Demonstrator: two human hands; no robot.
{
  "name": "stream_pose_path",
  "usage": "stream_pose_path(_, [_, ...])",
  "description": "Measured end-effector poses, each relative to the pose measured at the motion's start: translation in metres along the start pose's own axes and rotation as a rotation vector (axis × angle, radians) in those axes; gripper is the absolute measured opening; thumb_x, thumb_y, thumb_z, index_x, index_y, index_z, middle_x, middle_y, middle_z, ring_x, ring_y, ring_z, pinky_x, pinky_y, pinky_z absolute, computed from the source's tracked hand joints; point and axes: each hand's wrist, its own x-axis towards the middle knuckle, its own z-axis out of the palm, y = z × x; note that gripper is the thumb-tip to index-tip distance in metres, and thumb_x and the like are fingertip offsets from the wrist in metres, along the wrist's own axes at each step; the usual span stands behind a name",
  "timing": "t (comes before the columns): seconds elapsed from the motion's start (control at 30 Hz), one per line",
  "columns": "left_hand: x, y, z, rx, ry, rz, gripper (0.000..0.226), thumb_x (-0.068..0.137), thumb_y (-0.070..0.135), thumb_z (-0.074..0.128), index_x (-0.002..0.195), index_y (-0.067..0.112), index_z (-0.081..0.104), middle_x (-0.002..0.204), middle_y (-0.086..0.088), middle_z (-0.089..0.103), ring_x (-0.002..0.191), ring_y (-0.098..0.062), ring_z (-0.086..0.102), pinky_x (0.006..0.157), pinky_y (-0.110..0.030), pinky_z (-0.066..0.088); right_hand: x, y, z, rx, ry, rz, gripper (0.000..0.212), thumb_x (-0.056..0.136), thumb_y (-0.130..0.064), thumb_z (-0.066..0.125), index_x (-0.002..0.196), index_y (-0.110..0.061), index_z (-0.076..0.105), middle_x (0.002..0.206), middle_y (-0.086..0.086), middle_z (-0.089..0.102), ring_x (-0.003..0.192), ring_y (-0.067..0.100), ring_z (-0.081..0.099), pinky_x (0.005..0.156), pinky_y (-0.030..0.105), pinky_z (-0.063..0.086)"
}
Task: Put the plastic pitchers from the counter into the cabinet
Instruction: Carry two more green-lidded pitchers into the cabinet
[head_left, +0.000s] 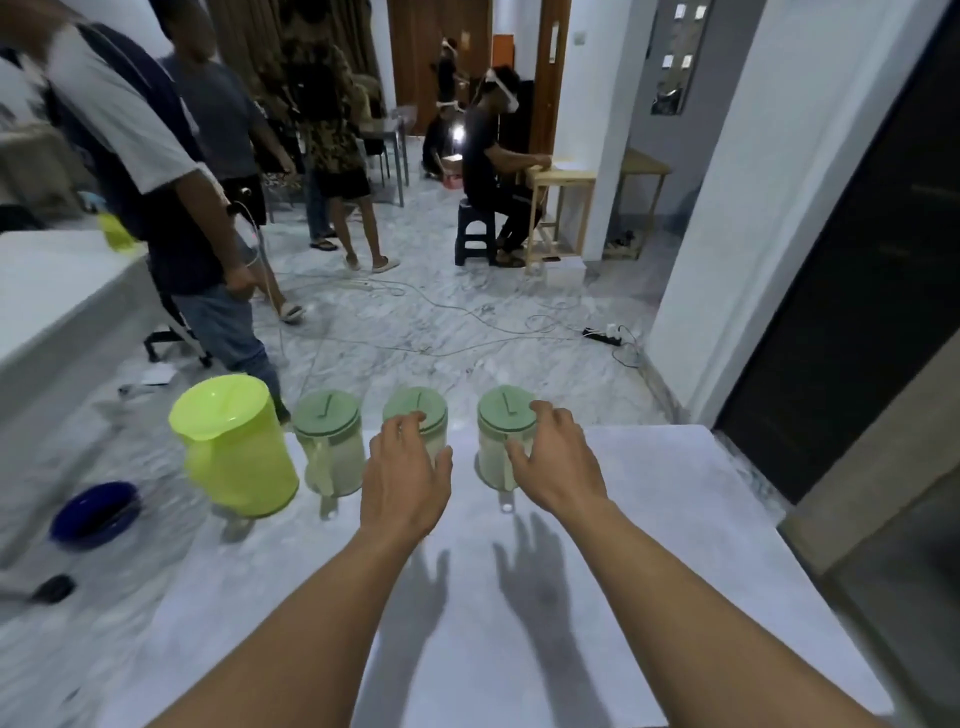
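Because four plastic pitchers stand in a row along the far edge of the pale marbled tabletop (649, 519), both arms are stretched fully forward, roughly parallel, to reach them together.

Left hand (408, 478): palm down, fingers draped over the lid of the small translucent pitcher with a sage-green lid (418, 415), thumb spread toward the gap on its right. It looks to be in contact, but a closed grip is not confirmed.

Right hand (553, 462): fingers curled over the lid edge of a second sage-lidded translucent pitcher (501, 441), thumb pressed to its near wall. Partly wrapped, not yet lifting, by my judgement.

Just left of the left hand stands a third sage-lidded pitcher (330, 447), untouched. Beyond it is a taller lime-yellow plastic pitcher without a lid (234, 447), spout toward the hands.

The two nearest pitchers are probably taken first, one per hand, to halve the trips. No cabinet can be identified with certainty; a dark doorway lies to the right of the right hand.
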Motion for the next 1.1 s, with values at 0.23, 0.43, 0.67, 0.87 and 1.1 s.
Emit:
stream_pose_path(0.23, [0.026,-0.041,0.062,-0.013,-0.042,-0.172,0.062,0.092,0.035,0.057,0.144,0.011,0.033,0.142,-0.012,0.041,0.126,-0.032,0.043,0.103,-0.041,0.038,0.041,0.019,0.082,0.147,-0.021,0.109,0.056,0.093,-0.035,0.058,0.140,-0.017,0.033,0.134,0.012,0.047,0.120,0.035,0.051,0.091,0.049,0.050])
stream_pose_path(0.43, [0.039,-0.058,0.098,-0.218,-0.002,-0.472,0.071,0.089,0.039,0.063,0.145,0.011,0.029,0.146,-0.012,0.040,0.131,-0.034,0.043,0.100,-0.046,0.043,0.057,0.028,0.124,0.275,0.083,0.269,0.055,0.089,-0.031,0.066,0.130,-0.014,0.033,0.129,0.014,0.054,0.115,0.038,0.055,0.086,0.051,0.053])
stream_pose_path(0.67, [0.064,-0.065,0.117,-0.396,-0.051,-0.695,0.043,0.089,0.041,0.063,0.117,0.010,0.054,0.115,-0.013,0.065,0.108,-0.035,0.060,0.086,-0.038,0.046,0.081,0.038,0.142,0.431,-0.037,0.546,0.034,0.088,-0.038,0.064,0.111,-0.014,0.057,0.109,0.013,0.069,0.101,0.037,0.064,0.082,0.042,0.054])
stream_pose_path(0.87, [0.068,-0.063,0.113,-0.421,-0.040,-0.590,0.023,0.098,0.033,0.052,0.104,0.011,0.053,0.095,-0.004,0.059,0.096,-0.032,0.059,0.075,-0.030,0.037,0.081,0.034,0.149,0.521,-0.024,0.528,0.029,0.093,-0.042,0.058,0.108,-0.017,0.059,0.105,0.013,0.067,0.100,0.041,0.062,0.086,0.045,0.052])
stream_pose_path(1.1, [0.072,-0.050,0.091,-0.437,0.008,-0.493,0.023,0.098,0.033,0.053,0.096,0.009,0.053,0.087,-0.004,0.058,0.080,-0.024,0.052,0.069,-0.030,0.036,0.071,0.028,0.131,0.580,0.051,0.455,0.017,0.095,-0.032,0.059,0.093,-0.017,0.053,0.080,-0.001,0.057,0.092,0.034,0.061,0.096,0.054,0.047])
